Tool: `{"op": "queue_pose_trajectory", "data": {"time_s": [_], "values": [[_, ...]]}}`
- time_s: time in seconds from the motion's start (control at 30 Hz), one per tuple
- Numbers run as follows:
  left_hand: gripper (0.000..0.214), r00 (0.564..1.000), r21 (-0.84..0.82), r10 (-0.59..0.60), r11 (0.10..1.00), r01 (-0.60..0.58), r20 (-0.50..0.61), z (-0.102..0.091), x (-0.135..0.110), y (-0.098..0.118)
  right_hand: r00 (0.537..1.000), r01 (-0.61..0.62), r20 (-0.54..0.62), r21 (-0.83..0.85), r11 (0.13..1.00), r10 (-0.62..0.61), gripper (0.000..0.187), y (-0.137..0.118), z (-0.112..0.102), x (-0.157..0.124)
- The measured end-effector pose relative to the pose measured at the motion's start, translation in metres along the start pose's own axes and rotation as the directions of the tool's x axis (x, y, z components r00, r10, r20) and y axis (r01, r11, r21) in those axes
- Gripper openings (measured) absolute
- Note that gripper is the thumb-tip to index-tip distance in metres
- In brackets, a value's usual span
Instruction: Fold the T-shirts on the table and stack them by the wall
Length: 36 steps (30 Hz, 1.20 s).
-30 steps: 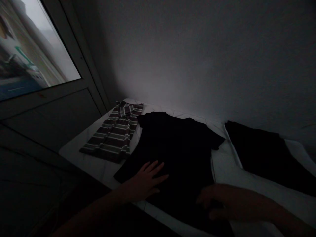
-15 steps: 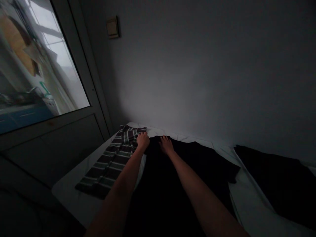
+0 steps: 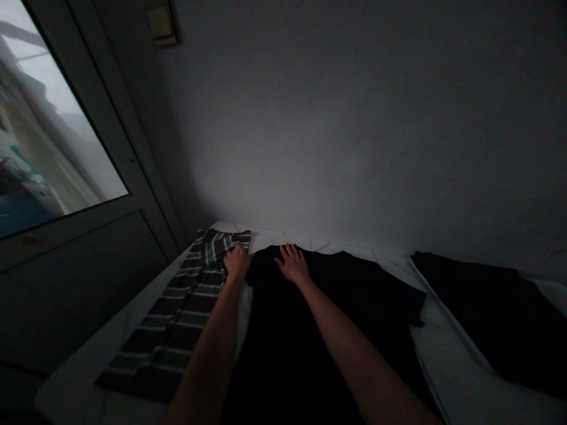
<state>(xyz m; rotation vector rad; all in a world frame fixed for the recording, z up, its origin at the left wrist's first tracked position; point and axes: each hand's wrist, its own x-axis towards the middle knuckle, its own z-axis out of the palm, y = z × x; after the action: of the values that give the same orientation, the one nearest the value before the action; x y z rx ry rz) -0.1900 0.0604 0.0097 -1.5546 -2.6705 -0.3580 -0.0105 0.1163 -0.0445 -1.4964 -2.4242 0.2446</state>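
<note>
A black T-shirt lies spread on the white table, its collar end toward the wall and one short sleeve reaching out to the right. My left hand is closed at the edge of the shirt's left sleeve, with the thumb toward the black cloth; its fingertips are partly hidden. Flat on the shirt near the collar rests my right hand, fingers spread and holding nothing. Under and beside my left forearm is a striped garment in dark brown, green and white, laid out lengthwise.
Another dark folded cloth lies on the table's right side. The pale table meets a grey wall at the back. A door with a glass pane stands at left, and a switch is on the wall.
The view has shifted, so the door sits farther left. My left hand has moved slightly left with the sleeve edge. My right hand's fingers are spread wider on the shirt.
</note>
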Motion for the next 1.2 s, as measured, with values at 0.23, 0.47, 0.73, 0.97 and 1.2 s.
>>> {"op": "queue_pose_trajectory", "data": {"time_s": [0.23,0.47,0.73,0.97,1.2], "values": [[0.03,0.994,-0.037,-0.083,0.996,0.085,0.067,-0.008,0.001,-0.009,1.0,-0.001,-0.006,0.008,1.0,0.001,0.065,-0.002,-0.003,-0.003],[0.029,0.994,-0.015,-0.104,0.994,0.104,0.025,-0.004,-0.001,-0.006,0.999,-0.007,-0.046,0.059,0.998,0.009,0.063,-0.005,-0.005,-0.003],[0.035,0.98,0.086,0.061,0.995,-0.045,-0.188,-0.028,-0.011,0.014,0.966,-0.066,-0.234,0.188,0.98,0.11,0.034,0.026,-0.063,-0.033],[0.037,0.811,0.06,0.585,0.809,-0.585,0.024,-0.044,-0.06,0.122,0.828,-0.491,-0.227,0.144,0.859,0.512,0.027,0.19,-0.142,-0.133],[0.062,0.705,-0.055,0.689,0.721,-0.691,0.168,0.019,-0.201,0.276,0.763,-0.622,-0.175,0.06,0.781,0.622,0.023,0.257,-0.143,-0.185]]}}
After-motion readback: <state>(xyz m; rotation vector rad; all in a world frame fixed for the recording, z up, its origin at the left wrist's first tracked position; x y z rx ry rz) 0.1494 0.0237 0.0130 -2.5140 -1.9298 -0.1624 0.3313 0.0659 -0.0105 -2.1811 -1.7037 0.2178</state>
